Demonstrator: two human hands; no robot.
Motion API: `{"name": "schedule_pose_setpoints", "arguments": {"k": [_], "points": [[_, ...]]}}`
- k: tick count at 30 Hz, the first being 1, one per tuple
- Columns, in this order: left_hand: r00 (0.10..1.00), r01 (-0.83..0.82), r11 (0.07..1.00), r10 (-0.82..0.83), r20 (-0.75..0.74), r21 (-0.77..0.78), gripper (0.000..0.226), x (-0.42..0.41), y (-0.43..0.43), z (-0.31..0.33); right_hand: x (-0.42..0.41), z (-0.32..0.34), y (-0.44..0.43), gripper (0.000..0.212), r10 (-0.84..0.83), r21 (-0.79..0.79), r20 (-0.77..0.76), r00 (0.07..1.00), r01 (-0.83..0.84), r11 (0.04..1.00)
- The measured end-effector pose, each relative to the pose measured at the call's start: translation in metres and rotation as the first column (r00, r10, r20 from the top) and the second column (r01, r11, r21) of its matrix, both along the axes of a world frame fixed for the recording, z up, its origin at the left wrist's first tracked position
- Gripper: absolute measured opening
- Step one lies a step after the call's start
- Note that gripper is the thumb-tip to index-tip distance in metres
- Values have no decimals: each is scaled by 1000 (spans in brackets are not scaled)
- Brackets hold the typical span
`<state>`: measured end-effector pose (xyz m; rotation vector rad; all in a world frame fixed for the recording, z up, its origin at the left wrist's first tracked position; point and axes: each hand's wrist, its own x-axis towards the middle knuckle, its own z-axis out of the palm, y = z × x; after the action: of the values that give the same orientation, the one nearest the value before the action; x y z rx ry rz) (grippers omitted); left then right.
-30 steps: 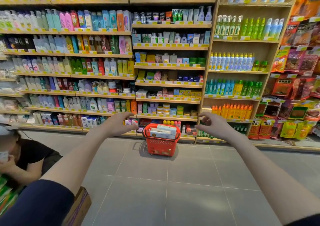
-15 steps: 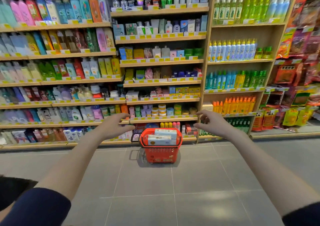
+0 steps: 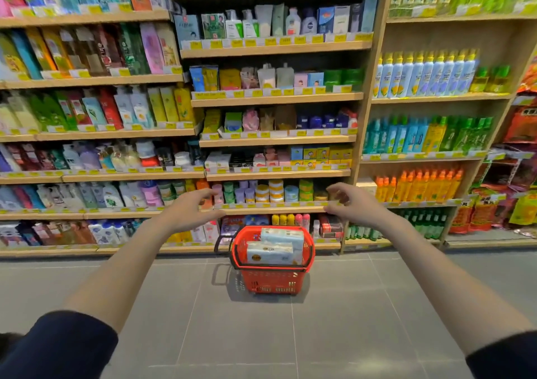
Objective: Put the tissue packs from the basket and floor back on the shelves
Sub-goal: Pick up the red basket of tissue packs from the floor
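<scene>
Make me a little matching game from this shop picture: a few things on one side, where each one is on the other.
Things:
1. red basket
2. tissue packs
3. orange bottles
4. left hand

Places:
A. inside the basket
B. on the grey floor
C. empty, raised left of the basket
D. right shelf unit

Pairs: 1-B, 2-A, 3-D, 4-C
</scene>
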<state>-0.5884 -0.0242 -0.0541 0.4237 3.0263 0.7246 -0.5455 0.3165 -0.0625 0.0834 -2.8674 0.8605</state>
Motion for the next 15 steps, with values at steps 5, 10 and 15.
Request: {"name": "schedule_pose_setpoints", "arguments": {"k": [5, 10, 15], "points": [[999, -34, 998, 36, -38, 56, 62, -84, 26, 6, -91, 9, 26, 54, 38, 11, -14, 999, -37, 999], [999, -26, 996, 28, -23, 86, 60, -142, 46, -1, -157, 5, 40, 50, 72, -39, 0, 997, -72, 997], [999, -31, 998, 32, -3, 51, 61, -198, 52, -14, -215, -9, 47, 49, 86, -53, 28, 996, -84, 995]]}}
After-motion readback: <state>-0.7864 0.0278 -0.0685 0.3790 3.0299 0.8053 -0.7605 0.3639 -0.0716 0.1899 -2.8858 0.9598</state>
